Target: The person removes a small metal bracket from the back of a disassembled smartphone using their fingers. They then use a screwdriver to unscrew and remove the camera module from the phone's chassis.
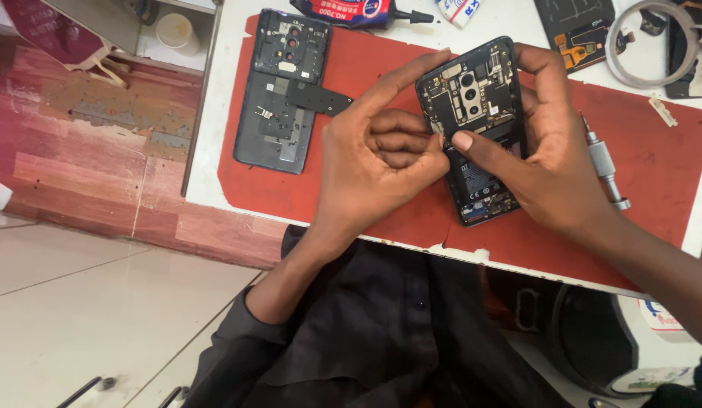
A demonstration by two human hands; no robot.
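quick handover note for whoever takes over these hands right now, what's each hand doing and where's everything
Left hand: steadies the opened phone by its left edge, index finger along the top.
Right hand: cradles the phone from the right, thumb pressing on its middle by the camera module.
Phone: back is off, boards and battery exposed, held just above the red mat.
Back cover: lies inside-up on the mat's left part.
Screwdriver: on the mat, right of the right hand, untouched.
Glue tube: at the table's top edge.
Done: cover removed. Left: phone not yet closed.
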